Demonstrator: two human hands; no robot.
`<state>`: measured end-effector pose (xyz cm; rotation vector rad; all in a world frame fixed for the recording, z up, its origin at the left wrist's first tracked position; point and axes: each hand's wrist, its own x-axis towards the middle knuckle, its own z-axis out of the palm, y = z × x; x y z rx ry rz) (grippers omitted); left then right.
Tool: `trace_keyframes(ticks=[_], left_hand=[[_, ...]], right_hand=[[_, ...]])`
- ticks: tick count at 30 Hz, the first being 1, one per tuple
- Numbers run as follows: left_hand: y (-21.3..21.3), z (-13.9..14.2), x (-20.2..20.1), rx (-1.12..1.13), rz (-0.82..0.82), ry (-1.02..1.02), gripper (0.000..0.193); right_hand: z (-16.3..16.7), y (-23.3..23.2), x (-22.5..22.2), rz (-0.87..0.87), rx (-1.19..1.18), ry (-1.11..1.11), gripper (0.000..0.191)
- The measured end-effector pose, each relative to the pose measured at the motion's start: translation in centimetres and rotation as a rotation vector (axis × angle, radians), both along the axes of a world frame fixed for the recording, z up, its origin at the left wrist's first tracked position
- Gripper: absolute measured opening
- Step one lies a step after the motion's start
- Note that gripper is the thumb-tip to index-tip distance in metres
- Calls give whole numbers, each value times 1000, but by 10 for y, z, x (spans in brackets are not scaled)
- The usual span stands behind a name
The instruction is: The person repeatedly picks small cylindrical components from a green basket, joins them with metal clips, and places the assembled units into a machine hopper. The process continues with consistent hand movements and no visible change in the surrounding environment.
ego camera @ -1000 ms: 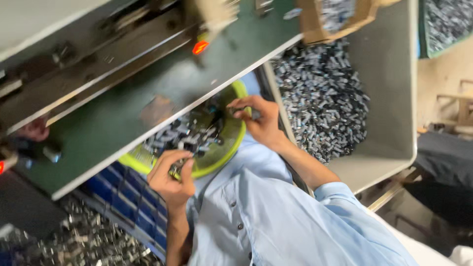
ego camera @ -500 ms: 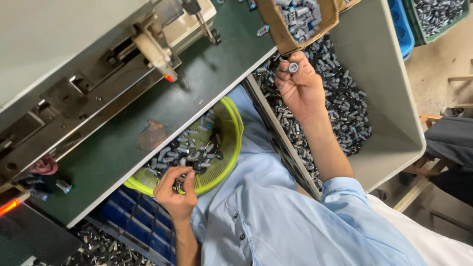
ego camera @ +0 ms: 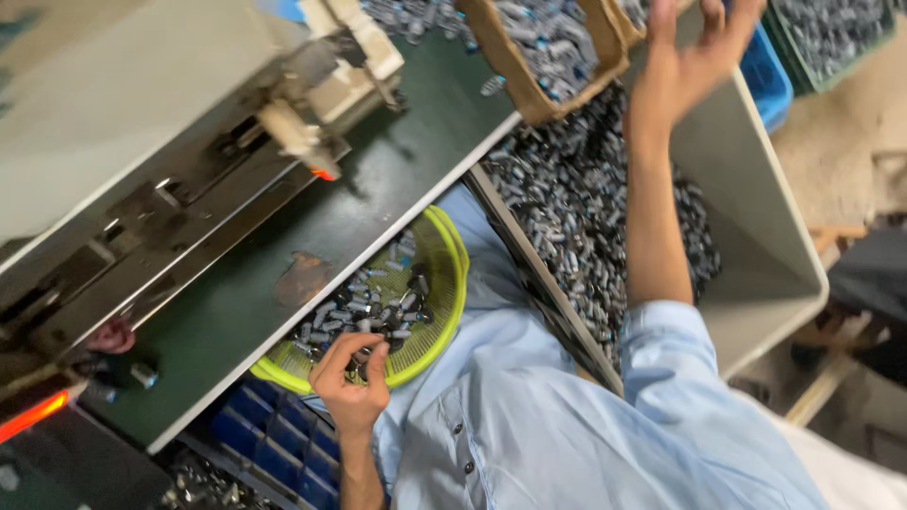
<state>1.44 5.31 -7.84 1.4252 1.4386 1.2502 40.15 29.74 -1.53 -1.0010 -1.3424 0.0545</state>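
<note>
My left hand rests at the near rim of a yellow-green basket that holds several small grey metal cylinders. Its fingers are curled and pinched on one of these small parts. My right hand is stretched far out, fingers spread, with nothing seen in it. It hovers above a large white bin full of the same grey cylinders, next to a brown cardboard box that also holds parts. My light blue sleeve covers the upper arm.
A green-topped workbench carries a grey and cream machine with a small red light. Another red light glows at the far left. Blue crates sit under the bench. A blue bin and a green one stand at the top right.
My right hand has risen from the basket to above the large bin and spread its fingers; the small part it held earlier is gone. My left hand stays at the basket.
</note>
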Motion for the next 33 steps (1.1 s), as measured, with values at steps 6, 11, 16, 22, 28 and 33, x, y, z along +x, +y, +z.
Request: trace_keyframes(ticks=[6, 11, 16, 22, 28, 33], left_hand=[[-9, -10, 13, -132, 79, -627, 7], [-3, -5, 17, 131, 76, -352, 18], [10, 17, 9, -10, 66, -126, 18], [4, 22, 6, -20, 64, -52, 16], [1, 41, 6, -89, 168, -78, 12], [-41, 67, -50, 236, -85, -824, 10]], right_hand=[[-38, -122, -136, 901, -659, -251, 41], [-75, -179, -201, 1017, -899, -120, 31], [-79, -191, -200, 809, -727, -225, 37], [-91, -206, -198, 878, -846, 198, 37], [-122, -212, -204, 803, -824, 168, 47], [-120, -193, -207, 824, -1367, 1548, 37]])
